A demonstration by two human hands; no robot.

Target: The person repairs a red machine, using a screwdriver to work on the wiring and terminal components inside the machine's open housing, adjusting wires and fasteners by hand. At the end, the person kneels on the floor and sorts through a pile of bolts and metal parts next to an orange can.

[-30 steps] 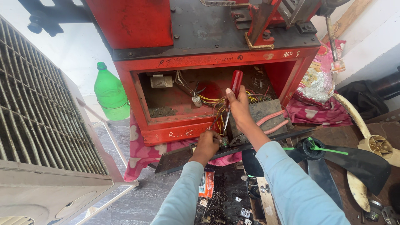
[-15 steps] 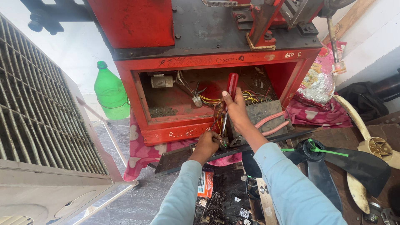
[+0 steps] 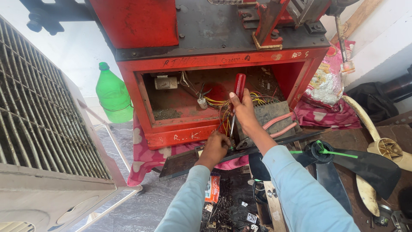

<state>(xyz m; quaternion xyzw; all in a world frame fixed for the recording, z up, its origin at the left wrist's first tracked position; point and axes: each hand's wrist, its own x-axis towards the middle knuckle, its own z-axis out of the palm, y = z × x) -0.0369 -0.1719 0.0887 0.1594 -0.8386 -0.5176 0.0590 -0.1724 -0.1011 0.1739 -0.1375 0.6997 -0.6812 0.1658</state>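
Screwdriver (image 3: 237,96) with a red handle stands nearly upright in the right hand (image 3: 244,112), whose fingers are wrapped fully round the handle; its thin metal shaft runs down to a point just beside the left hand (image 3: 214,146). That hand is curled into a loose fist at the near edge of the red machine cabinet (image 3: 180,133), pressing on a small part that the fist hides, so I cannot tell what it grips. Yellow and red wires (image 3: 221,105) tangle inside the open cabinet, just behind the shaft. A grey block with pink cables (image 3: 274,118) sits right of the hands. Far left, a green plastic bottle (image 3: 113,96) stands beside a grilled cooler body (image 3: 38,129). A black fan blade (image 3: 365,165) lies at near right.
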